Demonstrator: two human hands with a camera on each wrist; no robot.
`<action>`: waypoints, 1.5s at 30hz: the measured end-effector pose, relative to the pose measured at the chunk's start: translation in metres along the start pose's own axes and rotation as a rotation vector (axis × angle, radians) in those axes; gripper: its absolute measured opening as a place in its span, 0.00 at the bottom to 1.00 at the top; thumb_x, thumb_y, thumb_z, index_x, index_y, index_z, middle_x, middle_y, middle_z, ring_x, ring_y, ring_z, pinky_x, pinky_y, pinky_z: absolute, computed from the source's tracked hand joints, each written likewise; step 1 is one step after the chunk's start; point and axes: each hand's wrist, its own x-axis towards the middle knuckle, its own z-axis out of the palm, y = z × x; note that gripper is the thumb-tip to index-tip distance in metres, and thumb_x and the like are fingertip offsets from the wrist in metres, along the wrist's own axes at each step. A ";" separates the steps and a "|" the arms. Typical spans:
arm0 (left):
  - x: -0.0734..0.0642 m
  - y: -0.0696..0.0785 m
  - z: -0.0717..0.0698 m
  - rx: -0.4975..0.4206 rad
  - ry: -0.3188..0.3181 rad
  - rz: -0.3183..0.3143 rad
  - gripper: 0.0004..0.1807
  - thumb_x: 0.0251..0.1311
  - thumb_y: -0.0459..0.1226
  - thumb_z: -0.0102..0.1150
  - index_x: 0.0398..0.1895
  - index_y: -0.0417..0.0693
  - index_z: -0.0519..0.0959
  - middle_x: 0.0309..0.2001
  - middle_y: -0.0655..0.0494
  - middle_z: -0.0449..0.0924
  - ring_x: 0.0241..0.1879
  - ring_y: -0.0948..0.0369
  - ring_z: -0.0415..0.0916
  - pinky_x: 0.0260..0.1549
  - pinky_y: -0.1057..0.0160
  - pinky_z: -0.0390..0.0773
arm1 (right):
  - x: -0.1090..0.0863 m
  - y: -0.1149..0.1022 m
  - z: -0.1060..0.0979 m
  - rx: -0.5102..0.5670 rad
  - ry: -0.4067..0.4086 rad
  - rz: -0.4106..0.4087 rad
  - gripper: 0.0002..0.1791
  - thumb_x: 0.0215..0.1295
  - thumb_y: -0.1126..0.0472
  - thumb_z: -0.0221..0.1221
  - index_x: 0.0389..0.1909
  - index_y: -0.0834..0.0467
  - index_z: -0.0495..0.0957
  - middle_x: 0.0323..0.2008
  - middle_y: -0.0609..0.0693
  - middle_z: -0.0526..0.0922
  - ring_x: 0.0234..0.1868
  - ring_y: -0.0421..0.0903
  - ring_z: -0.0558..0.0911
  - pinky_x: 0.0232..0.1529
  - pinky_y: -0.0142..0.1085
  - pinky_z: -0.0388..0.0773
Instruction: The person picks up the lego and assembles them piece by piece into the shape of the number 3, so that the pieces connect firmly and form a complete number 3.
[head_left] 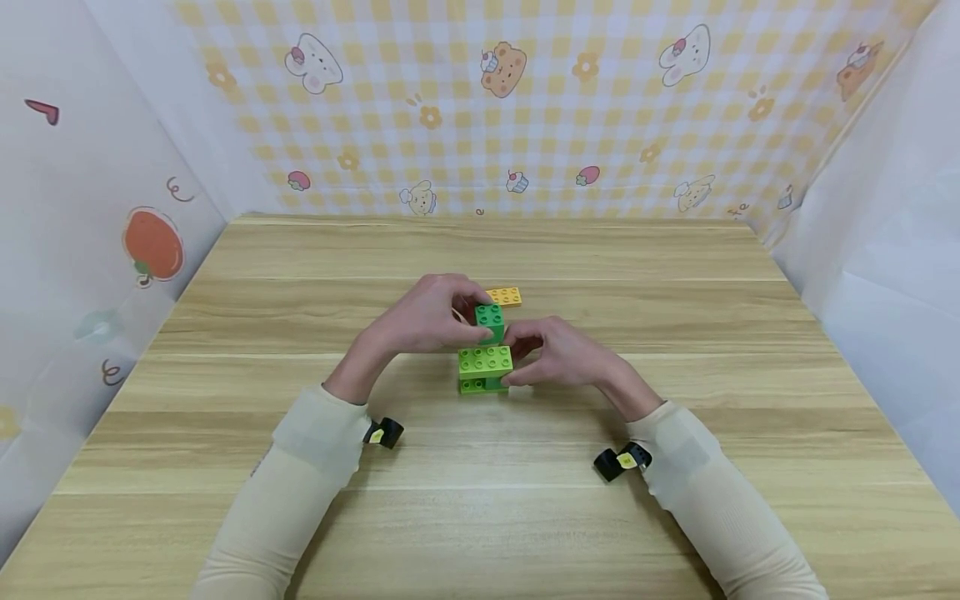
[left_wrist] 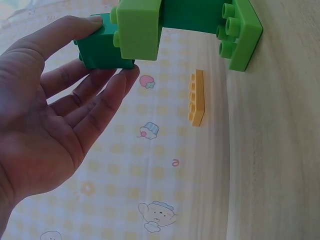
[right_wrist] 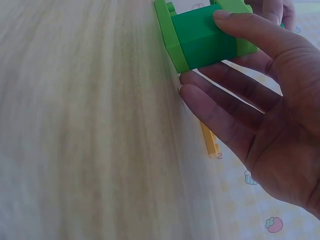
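My left hand [head_left: 429,318] pinches a dark green toy brick [head_left: 491,330] between thumb and fingers, just behind and above a small stack of bricks. Topping that stack is a light green brick [head_left: 483,365] with rows of studs. Beneath it, a second dark green brick [right_wrist: 205,37] sits at the right end, on a light green base brick [left_wrist: 246,37]; a gap shows between the two light green layers on the left. My right hand [head_left: 564,354] grips the stack's right end, its thumb against the lower dark green brick and other fingers behind.
Behind the hands, a flat yellow-orange brick [head_left: 507,297] lies on the wooden table [head_left: 480,500]. A checked cloth with cartoon prints [head_left: 555,125] hangs along the table's back edge, and pale sheets [head_left: 67,183] stand on both sides.
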 end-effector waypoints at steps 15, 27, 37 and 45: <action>-0.005 0.007 -0.002 -0.026 -0.031 0.024 0.19 0.59 0.41 0.76 0.52 0.47 0.86 0.42 0.55 0.87 0.41 0.60 0.84 0.41 0.60 0.84 | 0.000 -0.001 0.000 0.016 -0.002 0.001 0.14 0.58 0.62 0.76 0.41 0.55 0.82 0.43 0.48 0.90 0.46 0.44 0.89 0.52 0.40 0.86; -0.007 0.010 -0.002 -0.051 -0.075 0.035 0.16 0.59 0.40 0.77 0.48 0.47 0.87 0.40 0.55 0.87 0.40 0.60 0.84 0.41 0.61 0.84 | 0.000 0.000 0.000 0.033 -0.009 -0.003 0.17 0.59 0.62 0.76 0.47 0.55 0.85 0.44 0.48 0.90 0.47 0.44 0.88 0.53 0.39 0.86; -0.006 0.010 -0.001 -0.049 -0.094 0.056 0.13 0.59 0.39 0.77 0.45 0.47 0.87 0.40 0.55 0.86 0.39 0.60 0.83 0.42 0.60 0.83 | 0.000 0.000 0.000 0.046 -0.007 -0.003 0.18 0.59 0.61 0.77 0.50 0.54 0.85 0.45 0.47 0.91 0.47 0.43 0.88 0.52 0.41 0.86; -0.007 0.010 0.000 -0.059 -0.104 0.076 0.12 0.58 0.39 0.77 0.43 0.47 0.87 0.39 0.55 0.86 0.38 0.61 0.83 0.41 0.61 0.82 | -0.001 0.000 -0.001 0.044 -0.014 -0.009 0.20 0.60 0.61 0.76 0.53 0.54 0.85 0.46 0.47 0.90 0.47 0.44 0.88 0.53 0.41 0.85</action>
